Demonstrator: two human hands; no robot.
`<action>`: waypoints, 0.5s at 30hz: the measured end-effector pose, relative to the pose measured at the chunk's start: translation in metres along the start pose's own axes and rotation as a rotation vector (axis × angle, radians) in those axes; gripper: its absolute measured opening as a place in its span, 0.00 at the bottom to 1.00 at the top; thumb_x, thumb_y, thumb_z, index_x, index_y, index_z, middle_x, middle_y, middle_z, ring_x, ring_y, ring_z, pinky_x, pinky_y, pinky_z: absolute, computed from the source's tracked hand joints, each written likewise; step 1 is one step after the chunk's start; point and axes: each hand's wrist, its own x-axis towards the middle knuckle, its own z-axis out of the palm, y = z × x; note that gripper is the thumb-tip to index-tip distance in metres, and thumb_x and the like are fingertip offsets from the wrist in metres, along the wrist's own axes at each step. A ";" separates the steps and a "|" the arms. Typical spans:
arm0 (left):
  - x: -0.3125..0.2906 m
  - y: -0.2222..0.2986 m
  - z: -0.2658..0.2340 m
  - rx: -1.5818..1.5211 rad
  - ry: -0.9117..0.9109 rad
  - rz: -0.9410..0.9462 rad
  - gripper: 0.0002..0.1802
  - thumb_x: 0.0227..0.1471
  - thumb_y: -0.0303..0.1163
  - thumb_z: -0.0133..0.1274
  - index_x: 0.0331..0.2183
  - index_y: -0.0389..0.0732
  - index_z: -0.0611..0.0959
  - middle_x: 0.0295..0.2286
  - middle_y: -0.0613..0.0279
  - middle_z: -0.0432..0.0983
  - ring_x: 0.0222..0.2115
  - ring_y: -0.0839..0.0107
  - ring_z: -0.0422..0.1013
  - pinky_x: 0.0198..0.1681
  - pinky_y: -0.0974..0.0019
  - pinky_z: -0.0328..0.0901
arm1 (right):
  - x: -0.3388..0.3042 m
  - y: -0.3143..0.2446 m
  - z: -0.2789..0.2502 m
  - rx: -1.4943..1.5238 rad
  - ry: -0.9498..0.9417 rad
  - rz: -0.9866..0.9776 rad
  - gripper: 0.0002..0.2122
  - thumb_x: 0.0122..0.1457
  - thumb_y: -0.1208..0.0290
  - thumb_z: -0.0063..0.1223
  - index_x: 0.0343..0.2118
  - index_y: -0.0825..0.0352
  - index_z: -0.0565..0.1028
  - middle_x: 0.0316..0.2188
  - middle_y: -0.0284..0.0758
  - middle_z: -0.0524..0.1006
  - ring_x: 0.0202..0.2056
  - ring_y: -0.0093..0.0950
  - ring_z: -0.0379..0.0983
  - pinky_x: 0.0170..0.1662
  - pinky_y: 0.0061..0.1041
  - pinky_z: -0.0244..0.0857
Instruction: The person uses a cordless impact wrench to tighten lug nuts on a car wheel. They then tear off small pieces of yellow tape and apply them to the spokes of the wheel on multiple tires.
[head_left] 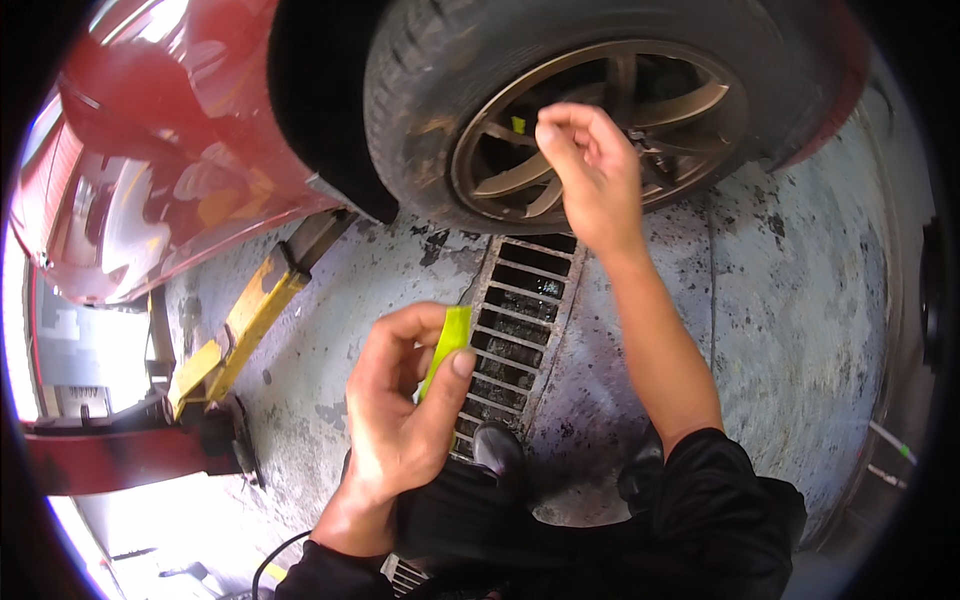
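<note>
A bright yellow-green strip (pixel 447 345), flat and flexible-looking, is pinched between the thumb and fingers of my left hand (pixel 400 410), held over the floor grate. Up in front of the wheel (pixel 600 120), my right hand (pixel 595 170) has its thumb and fingertips closed together; whether anything is between them I cannot make out. Just left of those fingertips shows a small yellow-green piece (pixel 518 124), among the bronze spokes; whether it touches the hand or the wheel is unclear. The black tire (pixel 415 150) surrounds the rim.
A red car body (pixel 190 150) hangs at the upper left, with a yellow lift arm (pixel 240 325) beneath it. The metal drain grate (pixel 520 310) runs through the stained grey floor (pixel 790 310) toward my dark shoe (pixel 497 447). A red lift base (pixel 130 455) stands at left.
</note>
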 end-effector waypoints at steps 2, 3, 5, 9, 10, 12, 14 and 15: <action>0.001 0.003 0.003 -0.099 -0.015 -0.017 0.33 0.58 0.17 0.55 0.62 0.33 0.61 0.35 0.61 0.75 0.33 0.81 0.70 0.39 0.76 0.66 | -0.024 -0.042 -0.008 0.117 -0.298 0.146 0.10 0.60 0.67 0.61 0.40 0.67 0.80 0.33 0.30 0.79 0.33 0.19 0.72 0.35 0.19 0.64; 0.003 0.004 0.005 -0.154 -0.030 -0.020 0.38 0.58 0.16 0.56 0.64 0.35 0.57 0.35 0.60 0.75 0.33 0.81 0.70 0.38 0.76 0.66 | -0.031 -0.057 -0.012 0.177 -0.451 0.228 0.09 0.60 0.68 0.61 0.40 0.67 0.81 0.33 0.30 0.79 0.32 0.18 0.72 0.35 0.19 0.63; 0.005 -0.002 0.002 -0.078 -0.061 -0.038 0.47 0.55 0.16 0.58 0.68 0.38 0.50 0.33 0.62 0.75 0.30 0.83 0.68 0.34 0.78 0.63 | -0.041 -0.068 -0.010 0.124 -0.572 0.057 0.08 0.59 0.70 0.61 0.39 0.66 0.82 0.34 0.30 0.79 0.32 0.19 0.72 0.35 0.20 0.63; 0.004 -0.003 -0.002 0.026 -0.060 -0.042 0.48 0.52 0.16 0.60 0.67 0.39 0.53 0.31 0.67 0.75 0.27 0.85 0.66 0.33 0.80 0.61 | -0.040 -0.081 -0.017 0.040 -0.726 0.018 0.10 0.56 0.70 0.62 0.39 0.67 0.82 0.35 0.32 0.80 0.35 0.21 0.73 0.35 0.22 0.64; 0.003 -0.003 -0.002 0.061 -0.056 -0.044 0.48 0.51 0.16 0.60 0.67 0.40 0.54 0.30 0.67 0.75 0.27 0.85 0.66 0.32 0.80 0.60 | -0.038 -0.085 -0.020 -0.019 -0.778 0.004 0.12 0.53 0.71 0.63 0.40 0.67 0.82 0.36 0.35 0.80 0.37 0.27 0.76 0.38 0.25 0.67; 0.004 -0.001 -0.002 0.138 -0.054 -0.043 0.48 0.51 0.16 0.60 0.67 0.40 0.54 0.29 0.67 0.75 0.26 0.85 0.65 0.31 0.79 0.59 | -0.038 -0.082 -0.018 -0.013 -0.831 -0.054 0.13 0.51 0.71 0.63 0.40 0.68 0.82 0.36 0.37 0.80 0.39 0.31 0.77 0.41 0.28 0.69; 0.004 0.001 0.000 0.213 -0.061 -0.045 0.48 0.50 0.16 0.61 0.67 0.40 0.55 0.27 0.68 0.74 0.24 0.85 0.64 0.29 0.79 0.58 | -0.036 -0.083 -0.016 -0.042 -0.896 -0.089 0.15 0.47 0.71 0.63 0.40 0.69 0.82 0.37 0.40 0.79 0.40 0.37 0.78 0.45 0.32 0.71; 0.004 0.002 0.000 0.234 -0.069 -0.042 0.48 0.50 0.16 0.61 0.67 0.40 0.55 0.27 0.68 0.74 0.24 0.85 0.64 0.29 0.79 0.58 | -0.036 -0.084 -0.015 -0.058 -0.904 -0.099 0.14 0.47 0.72 0.63 0.39 0.69 0.82 0.36 0.39 0.79 0.39 0.37 0.78 0.43 0.31 0.71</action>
